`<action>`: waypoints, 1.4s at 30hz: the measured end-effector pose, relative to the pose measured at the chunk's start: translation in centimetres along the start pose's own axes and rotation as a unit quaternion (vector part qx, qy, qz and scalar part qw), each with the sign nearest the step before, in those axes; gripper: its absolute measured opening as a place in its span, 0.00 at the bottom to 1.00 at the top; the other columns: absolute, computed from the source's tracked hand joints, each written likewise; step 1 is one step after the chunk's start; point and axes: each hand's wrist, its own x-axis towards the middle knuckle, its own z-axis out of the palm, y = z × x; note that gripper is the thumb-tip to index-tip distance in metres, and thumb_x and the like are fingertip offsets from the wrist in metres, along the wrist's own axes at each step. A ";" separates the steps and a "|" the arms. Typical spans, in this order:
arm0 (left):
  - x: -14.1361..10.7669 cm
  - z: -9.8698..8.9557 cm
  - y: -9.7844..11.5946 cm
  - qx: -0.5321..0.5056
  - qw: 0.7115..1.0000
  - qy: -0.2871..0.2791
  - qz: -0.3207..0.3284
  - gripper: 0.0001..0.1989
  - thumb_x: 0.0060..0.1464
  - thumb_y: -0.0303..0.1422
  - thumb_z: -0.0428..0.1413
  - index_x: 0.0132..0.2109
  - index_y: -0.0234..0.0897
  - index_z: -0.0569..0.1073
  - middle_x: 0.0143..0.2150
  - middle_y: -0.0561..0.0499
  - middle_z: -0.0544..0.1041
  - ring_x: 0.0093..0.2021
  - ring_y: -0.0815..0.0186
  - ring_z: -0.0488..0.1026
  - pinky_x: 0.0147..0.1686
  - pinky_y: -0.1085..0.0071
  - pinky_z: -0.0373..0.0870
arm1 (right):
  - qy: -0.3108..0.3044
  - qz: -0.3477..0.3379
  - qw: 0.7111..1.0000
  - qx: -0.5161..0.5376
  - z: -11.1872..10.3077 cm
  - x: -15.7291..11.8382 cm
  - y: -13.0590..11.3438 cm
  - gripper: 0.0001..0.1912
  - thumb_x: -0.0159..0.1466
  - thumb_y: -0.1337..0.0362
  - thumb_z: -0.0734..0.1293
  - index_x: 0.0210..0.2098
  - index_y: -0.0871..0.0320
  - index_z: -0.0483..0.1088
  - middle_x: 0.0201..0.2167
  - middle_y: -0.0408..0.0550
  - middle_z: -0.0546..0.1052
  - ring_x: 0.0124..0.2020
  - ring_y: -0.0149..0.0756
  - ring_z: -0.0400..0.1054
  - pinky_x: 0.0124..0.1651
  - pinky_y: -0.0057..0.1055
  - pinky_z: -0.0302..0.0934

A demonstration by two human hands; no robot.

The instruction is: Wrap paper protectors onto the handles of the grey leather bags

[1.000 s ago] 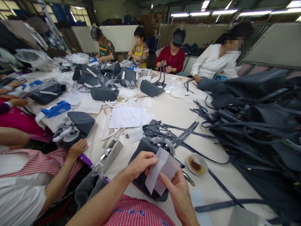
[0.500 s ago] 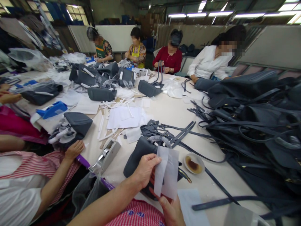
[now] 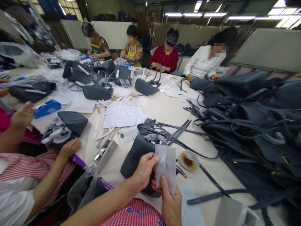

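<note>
Both of my hands hold a translucent white sheet of thin paper (image 3: 169, 163), folded over on itself, in front of a dark grey handbag (image 3: 133, 150). My left hand (image 3: 147, 169) pinches its left edge between thumb and fingers. Lower down, my right hand (image 3: 170, 201) grips the sheet, its thumb pressed flat on the front and the fingers behind. The bag stands on the table just beyond, its handle (image 3: 155, 138) wrapped in clear plastic. My hands and the paper hide part of the bag.
A tape dispenser (image 3: 103, 157) stands to the left, a small dish of brown liquid (image 3: 188, 160) to the right. Grey straps (image 3: 152, 130) lie behind the bag. Bags are heaped at right (image 3: 258, 125). A co-worker's hand (image 3: 70, 147) is near another bag (image 3: 72, 124).
My right hand has moved up the sheet, its thumb now on the paper's front, and the fold lies flatter. A co-worker's hand at the left has risen. The view has shifted slightly.
</note>
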 end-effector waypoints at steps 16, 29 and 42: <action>1.2 -0.5 1.2 0.051 0.998 -0.019 -0.029 0.10 0.37 0.35 0.58 0.24 0.31 0.74 0.22 0.50 0.73 0.21 0.72 0.63 0.21 0.75 0.52 | -0.068 -0.281 0.936 -0.200 -1.9 -0.4 1.4 0.21 0.63 0.54 0.63 0.51 0.54 0.74 0.36 0.48 0.81 0.30 0.39 0.74 0.36 0.33 0.69; 0.1 -3.8 1.2 -0.014 0.987 -0.151 0.055 0.27 0.41 0.44 0.66 0.43 0.37 0.64 0.42 0.41 0.80 0.39 0.60 0.77 0.38 0.68 0.68 | -0.139 -0.411 0.847 -0.307 -1.2 1.0 2.6 0.22 0.68 0.63 0.55 0.59 0.51 0.67 0.36 0.51 0.79 0.33 0.38 0.73 0.37 0.31 0.67; -1.1 -5.1 2.7 0.165 0.977 -0.027 0.130 0.09 0.47 0.36 0.55 0.28 0.34 0.70 0.24 0.55 0.68 0.25 0.71 0.63 0.28 0.75 0.58 | -0.103 -0.156 0.951 -0.245 2.4 1.9 -5.3 0.25 0.58 0.46 0.67 0.45 0.60 0.74 0.17 0.39 0.66 0.17 0.31 0.59 0.17 0.26 0.55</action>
